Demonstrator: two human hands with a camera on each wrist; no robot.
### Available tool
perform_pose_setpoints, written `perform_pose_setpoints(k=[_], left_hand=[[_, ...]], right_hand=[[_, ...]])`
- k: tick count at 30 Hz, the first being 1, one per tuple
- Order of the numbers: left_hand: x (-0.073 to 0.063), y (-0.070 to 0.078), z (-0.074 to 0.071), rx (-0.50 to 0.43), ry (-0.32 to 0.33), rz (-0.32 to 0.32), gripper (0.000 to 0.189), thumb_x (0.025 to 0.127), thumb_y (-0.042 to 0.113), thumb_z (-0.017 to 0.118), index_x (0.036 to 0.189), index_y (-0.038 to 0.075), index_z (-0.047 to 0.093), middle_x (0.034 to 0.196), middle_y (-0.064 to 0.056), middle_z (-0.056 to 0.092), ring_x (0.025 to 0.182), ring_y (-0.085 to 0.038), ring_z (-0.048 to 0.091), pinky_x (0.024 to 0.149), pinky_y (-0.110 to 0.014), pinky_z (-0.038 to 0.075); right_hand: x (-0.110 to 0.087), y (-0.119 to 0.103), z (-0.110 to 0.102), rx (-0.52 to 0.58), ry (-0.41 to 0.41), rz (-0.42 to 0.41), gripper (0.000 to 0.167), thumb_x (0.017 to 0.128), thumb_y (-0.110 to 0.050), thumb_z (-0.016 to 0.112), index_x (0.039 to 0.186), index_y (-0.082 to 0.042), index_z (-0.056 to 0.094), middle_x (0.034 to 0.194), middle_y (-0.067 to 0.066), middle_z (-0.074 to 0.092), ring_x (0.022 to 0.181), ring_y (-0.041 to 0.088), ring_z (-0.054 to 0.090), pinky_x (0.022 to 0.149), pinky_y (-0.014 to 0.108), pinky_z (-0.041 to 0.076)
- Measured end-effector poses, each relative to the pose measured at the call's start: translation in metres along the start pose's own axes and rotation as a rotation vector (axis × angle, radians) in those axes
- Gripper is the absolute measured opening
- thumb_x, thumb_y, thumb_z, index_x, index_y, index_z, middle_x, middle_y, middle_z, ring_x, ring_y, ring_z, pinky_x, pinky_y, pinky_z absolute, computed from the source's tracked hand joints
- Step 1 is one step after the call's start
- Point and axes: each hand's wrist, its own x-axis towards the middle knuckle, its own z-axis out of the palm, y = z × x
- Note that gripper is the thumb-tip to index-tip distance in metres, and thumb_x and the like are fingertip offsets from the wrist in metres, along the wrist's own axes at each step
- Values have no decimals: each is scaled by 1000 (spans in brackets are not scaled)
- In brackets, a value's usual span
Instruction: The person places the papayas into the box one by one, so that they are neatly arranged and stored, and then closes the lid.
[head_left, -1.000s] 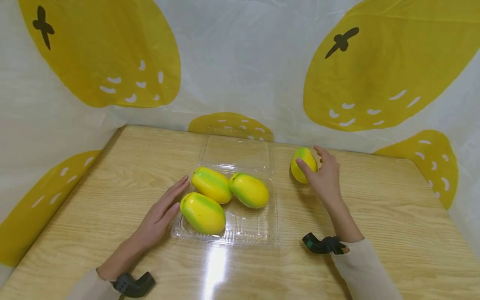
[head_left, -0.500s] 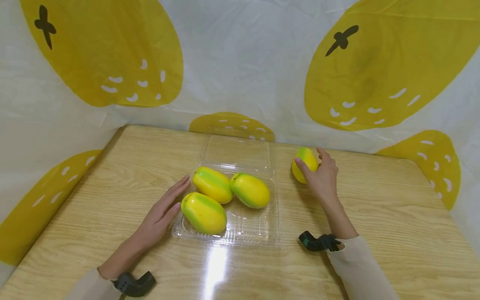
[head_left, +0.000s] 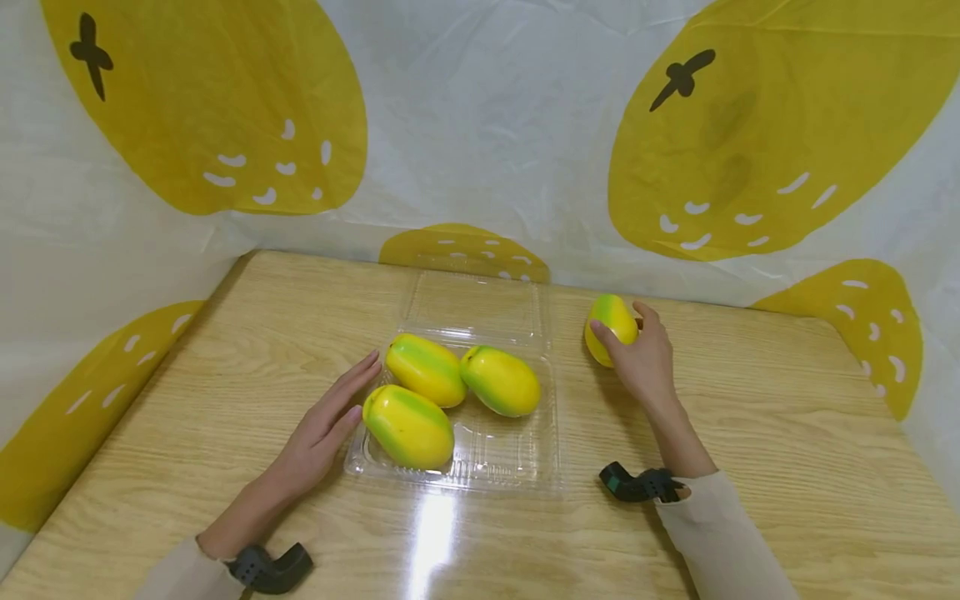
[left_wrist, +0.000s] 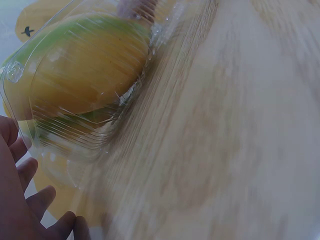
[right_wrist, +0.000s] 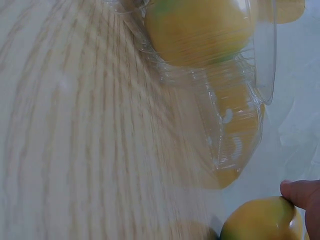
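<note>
In the head view, my right hand (head_left: 643, 360) grips a yellow-green mango (head_left: 612, 327) at the back right of the table, thumb on the near side, fingers round the far side. The right wrist view shows the thumb (right_wrist: 300, 194) on that mango (right_wrist: 262, 220). Three similar mangoes lie in an open clear plastic clamshell box (head_left: 510, 454): one at the back left (head_left: 425, 369), one at the right (head_left: 501, 381) and one at the front left (head_left: 407, 427). My left hand (head_left: 318, 437) lies with extended fingers along the box's left side, nearest the front-left mango.
The box's clear lid (head_left: 472, 304) lies folded back toward the rear edge of the wooden table (head_left: 787, 433). Behind it hangs a white cloth (head_left: 487, 108) printed with large yellow fruit. Each wrist wears a black camera mount, one on the left (head_left: 268, 569) and one on the right (head_left: 637, 483).
My right hand has shifted slightly left and closed its fingers more round the mango. The left hand, the box and the three mangoes in it hold their places.
</note>
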Motion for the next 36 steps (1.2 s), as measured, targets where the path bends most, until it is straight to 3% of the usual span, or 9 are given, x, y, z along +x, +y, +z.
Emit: perform_pose_setpoints(k=[7, 16, 24, 29, 36], left_hand=[[1, 2, 0, -9, 3, 6, 53, 96, -8, 42, 147, 6, 36, 156, -10, 24, 143, -25, 21, 114, -23, 15], [1, 0, -1, -4, 1, 16, 53, 97, -8, 42, 147, 5, 36, 156, -11, 24, 143, -24, 20, 114, -23, 15], [1, -1, 1, 2, 1, 13, 51, 98, -6, 41, 147, 5, 35, 156, -11, 24, 143, -24, 20, 114, -23, 14], [1, -1, 0, 1, 2, 16, 52, 97, -6, 41, 147, 5, 36, 156, -11, 24, 143, -24, 21, 114, -24, 15], [1, 0, 0, -9, 3, 18, 52, 97, -8, 41, 147, 5, 36, 156, -11, 24, 142, -24, 21, 114, -24, 15]], right_hand=[[-2, -3, -9, -62, -101, 7, 89, 90, -55, 56, 147, 5, 23, 140, 32, 37, 122, 44, 43, 95, 54, 42], [-6, -2, -12, -83, -133, 1, 89, 90, -56, 54, 149, 2, 21, 138, 33, 39, 120, 45, 44, 92, 54, 45], [-14, -6, -17, -51, -108, -26, 83, 91, -56, 52, 149, -2, 24, 134, 31, 44, 113, 42, 49, 86, 49, 48], [-22, -15, -21, -1, -82, -83, 79, 91, -55, 53, 149, -8, 25, 127, 27, 49, 104, 38, 55, 77, 43, 51], [-35, -29, -27, 20, -67, -167, 76, 92, -49, 57, 149, -12, 25, 128, 25, 49, 102, 37, 55, 71, 40, 52]])
